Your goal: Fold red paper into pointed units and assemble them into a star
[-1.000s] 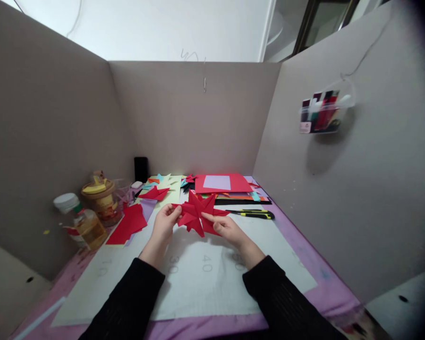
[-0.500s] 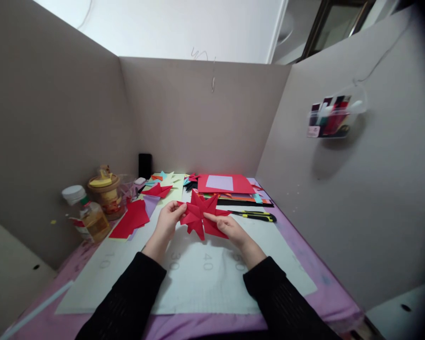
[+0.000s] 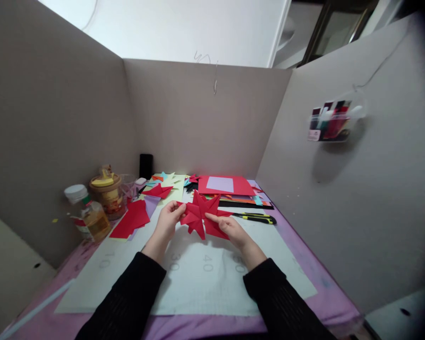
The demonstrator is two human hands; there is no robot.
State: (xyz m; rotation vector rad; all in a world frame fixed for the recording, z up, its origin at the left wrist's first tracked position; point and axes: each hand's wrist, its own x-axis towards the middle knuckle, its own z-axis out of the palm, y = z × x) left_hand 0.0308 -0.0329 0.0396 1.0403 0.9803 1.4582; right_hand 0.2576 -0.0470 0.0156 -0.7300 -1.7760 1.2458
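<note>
A red folded-paper star [image 3: 197, 219] with several points is held up above the white numbered mat [image 3: 194, 283]. My left hand [image 3: 168, 221] pinches its left point between thumb and fingers. My right hand [image 3: 234, 231] is at its right side, the index finger stretched across the front to the star's middle. The other right fingers are curled against the lower right part of the paper; the thumb is hidden. Behind my left hand lie red paper sheets [image 3: 131, 221] and another folded red paper piece [image 3: 158, 191].
A yellow-black utility knife [image 3: 257, 217] lies to the right. Behind it is a paper stack with a red sheet [image 3: 246, 184] on top. A bottle [image 3: 95, 222], a brown tub [image 3: 108, 196] and a black phone-like object [image 3: 146, 166] stand at left. Grey panels [image 3: 205, 123] enclose the table.
The view has shifted very slightly. Both hands keep the same hold on the red star, with the right index finger still at its middle.
</note>
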